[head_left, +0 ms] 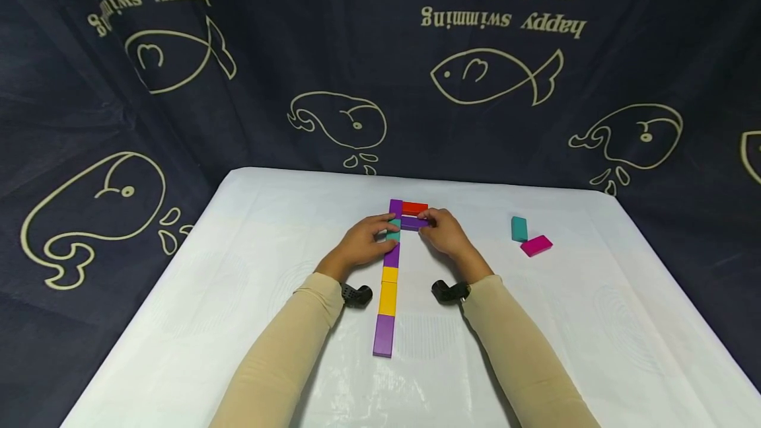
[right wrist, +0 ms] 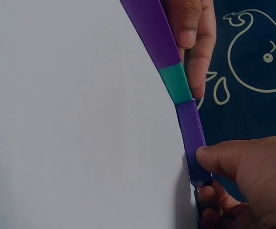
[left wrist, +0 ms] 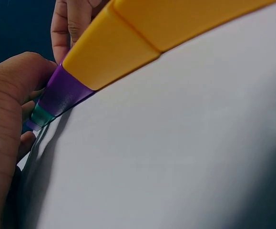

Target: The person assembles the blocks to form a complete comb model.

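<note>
A row of flat coloured blocks runs away from me, with a purple block (head_left: 384, 335) at its near end and a teal block (head_left: 393, 237) farther up. My left hand (head_left: 359, 243) rests its fingertips against the teal part of the row, thumb close to another purple block (head_left: 392, 256). Off the row's right side lies a purple-blue block (head_left: 411, 223), its inner end at the teal block. My right hand (head_left: 446, 235) pinches its outer end, thumb on one side, as the right wrist view shows. Just beyond it is a red block (head_left: 414, 207).
Yellow blocks (head_left: 388, 297) form part of the row nearer to me. A loose teal block (head_left: 519, 229) and a magenta block (head_left: 537, 246) lie to the right on the white table (head_left: 571, 335). A dark printed cloth (head_left: 404, 71) hangs behind.
</note>
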Action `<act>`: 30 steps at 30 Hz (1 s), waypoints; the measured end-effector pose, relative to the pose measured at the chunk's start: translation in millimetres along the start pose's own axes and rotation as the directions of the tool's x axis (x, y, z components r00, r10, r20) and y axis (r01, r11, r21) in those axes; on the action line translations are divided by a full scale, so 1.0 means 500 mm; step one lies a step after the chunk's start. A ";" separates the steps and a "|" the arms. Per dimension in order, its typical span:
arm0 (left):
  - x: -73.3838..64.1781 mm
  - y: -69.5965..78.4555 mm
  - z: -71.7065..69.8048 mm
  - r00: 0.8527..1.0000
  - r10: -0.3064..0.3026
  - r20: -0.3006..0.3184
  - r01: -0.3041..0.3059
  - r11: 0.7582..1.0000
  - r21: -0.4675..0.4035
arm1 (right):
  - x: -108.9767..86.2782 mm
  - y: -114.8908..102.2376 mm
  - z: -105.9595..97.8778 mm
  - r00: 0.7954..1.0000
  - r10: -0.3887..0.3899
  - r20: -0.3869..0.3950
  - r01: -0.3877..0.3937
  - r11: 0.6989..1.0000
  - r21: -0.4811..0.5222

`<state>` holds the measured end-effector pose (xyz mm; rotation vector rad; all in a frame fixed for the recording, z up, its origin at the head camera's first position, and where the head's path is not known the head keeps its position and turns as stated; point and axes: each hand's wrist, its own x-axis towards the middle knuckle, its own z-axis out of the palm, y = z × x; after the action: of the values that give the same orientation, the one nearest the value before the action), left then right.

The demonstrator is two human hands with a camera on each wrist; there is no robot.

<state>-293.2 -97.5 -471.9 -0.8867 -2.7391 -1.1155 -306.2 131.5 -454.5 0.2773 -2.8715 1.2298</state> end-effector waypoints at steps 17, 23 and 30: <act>-0.002 0.005 -0.003 1.000 0.004 -0.001 -0.004 1.000 -0.008 | -0.003 0.003 0.003 1.000 0.018 -0.015 -0.017 0.999 0.042; -0.002 0.003 -0.002 1.000 0.001 0.001 -0.001 1.000 -0.005 | -0.009 0.009 -0.002 0.999 0.041 -0.029 -0.035 0.981 0.192; 0.000 0.004 0.000 1.000 -0.021 0.010 0.021 1.000 0.009 | -0.019 0.022 -0.042 0.998 0.057 0.011 -0.058 0.963 0.264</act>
<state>-292.2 -96.5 -470.6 -0.8664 -2.7657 -1.1052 -300.2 155.5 -448.2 0.1977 -2.7321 1.6265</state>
